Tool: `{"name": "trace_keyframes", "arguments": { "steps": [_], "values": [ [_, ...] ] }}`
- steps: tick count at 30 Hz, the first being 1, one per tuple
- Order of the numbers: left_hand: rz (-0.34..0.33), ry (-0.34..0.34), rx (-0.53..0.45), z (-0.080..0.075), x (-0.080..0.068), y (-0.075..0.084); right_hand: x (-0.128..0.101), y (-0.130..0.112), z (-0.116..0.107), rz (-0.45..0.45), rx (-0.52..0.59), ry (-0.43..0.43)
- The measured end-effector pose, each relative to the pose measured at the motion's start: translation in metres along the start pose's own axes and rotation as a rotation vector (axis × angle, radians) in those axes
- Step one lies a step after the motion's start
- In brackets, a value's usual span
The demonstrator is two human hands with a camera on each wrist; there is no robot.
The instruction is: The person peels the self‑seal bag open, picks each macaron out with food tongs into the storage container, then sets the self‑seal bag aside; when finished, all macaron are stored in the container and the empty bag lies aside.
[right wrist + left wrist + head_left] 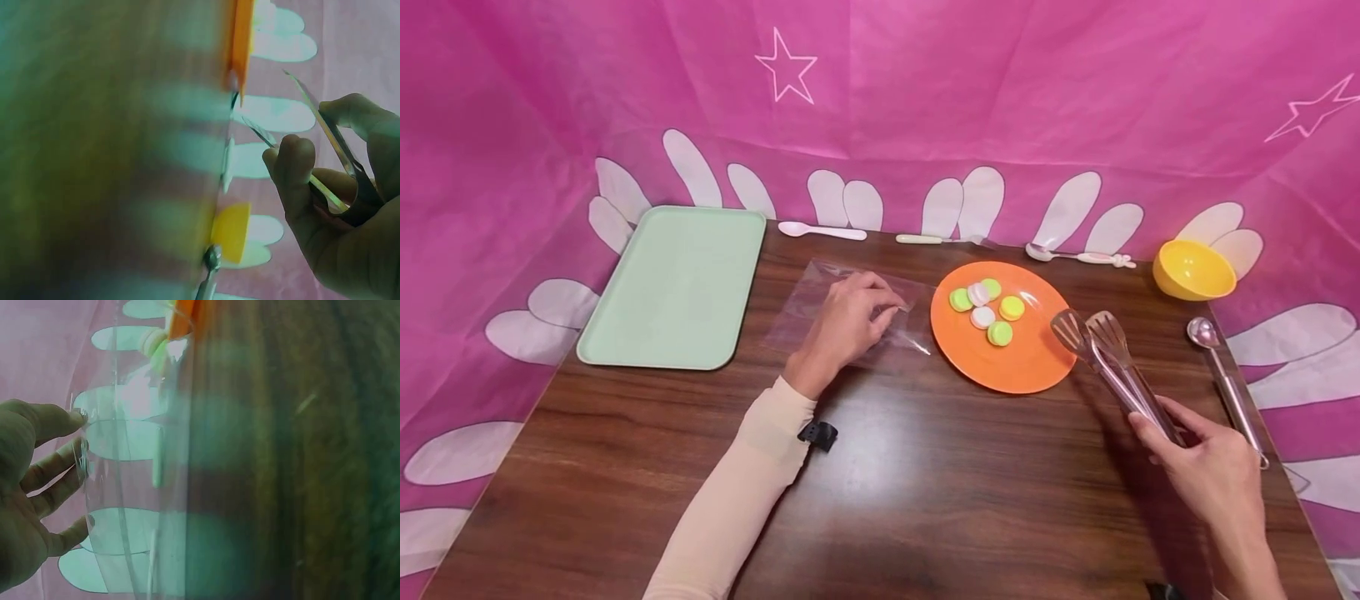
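My left hand (853, 315) pinches the edge of a clear plastic bag (793, 317) lying on the table, left of an orange plate (1011, 375). In the left wrist view, the thumb and fingers (53, 469) are at the rim of the see-through film. Small macarons in green (1000, 334), yellow (1012, 308) and whitish pink (982, 317) sit on the plate. With my right hand (1217, 471) I hold metal tongs (1122, 375) whose slotted ends are slightly apart, near the plate's right rim. Nothing is between the tongs' ends.
A pale green tray (677, 283) lies at the left. Along the back are a white spoon (823, 231), a fork (925, 240) and another spoon (1078, 257). At the right stand a yellow bowl (1193, 275) and a metal scoop (1228, 387). Pink cloth (887, 83) surrounds the table.
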State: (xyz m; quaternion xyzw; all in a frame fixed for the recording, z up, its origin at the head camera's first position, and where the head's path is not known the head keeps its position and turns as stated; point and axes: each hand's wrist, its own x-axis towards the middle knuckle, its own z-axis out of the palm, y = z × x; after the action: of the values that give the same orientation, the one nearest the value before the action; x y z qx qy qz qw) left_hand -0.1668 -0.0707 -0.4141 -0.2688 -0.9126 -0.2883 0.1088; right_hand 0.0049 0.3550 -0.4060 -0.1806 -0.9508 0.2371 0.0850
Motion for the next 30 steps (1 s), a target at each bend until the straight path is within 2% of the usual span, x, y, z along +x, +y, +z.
{"name": "trace_keyframes", "arguments": {
  "steps": [3, 6, 9, 13, 17, 20, 22, 30],
  "values": [
    [-0.011, -0.018, 0.008, 0.004, -0.001, 0.002, 0.001, 0.007, 0.0, 0.025, -0.026, 0.03],
    [-0.039, -0.07, 0.011, 0.005, 0.0, 0.002, 0.004, 0.012, 0.001, 0.036, -0.035, 0.042],
    [-0.095, -0.134, -0.003, 0.001, 0.001, -0.002, 0.011, 0.016, 0.002, 0.009, -0.052, 0.026],
    [-0.193, -0.202, -0.014, -0.013, -0.001, -0.013, 0.02, 0.019, 0.006, -0.064, -0.076, -0.015],
    [-0.253, -0.355, 0.013, -0.021, -0.006, -0.023, 0.028, 0.021, 0.009, -0.082, -0.083, -0.031],
    [-0.275, -0.481, 0.011, -0.019, -0.009, -0.025, 0.031, 0.023, 0.011, -0.048, -0.091, -0.054],
    [-0.29, -0.529, -0.002, -0.018, -0.01, -0.025, 0.034, 0.024, 0.013, -0.018, -0.106, -0.082],
    [-0.349, -0.574, 0.013, -0.02, -0.018, -0.024, 0.045, 0.018, 0.014, 0.035, -0.249, -0.248]
  ]
}}
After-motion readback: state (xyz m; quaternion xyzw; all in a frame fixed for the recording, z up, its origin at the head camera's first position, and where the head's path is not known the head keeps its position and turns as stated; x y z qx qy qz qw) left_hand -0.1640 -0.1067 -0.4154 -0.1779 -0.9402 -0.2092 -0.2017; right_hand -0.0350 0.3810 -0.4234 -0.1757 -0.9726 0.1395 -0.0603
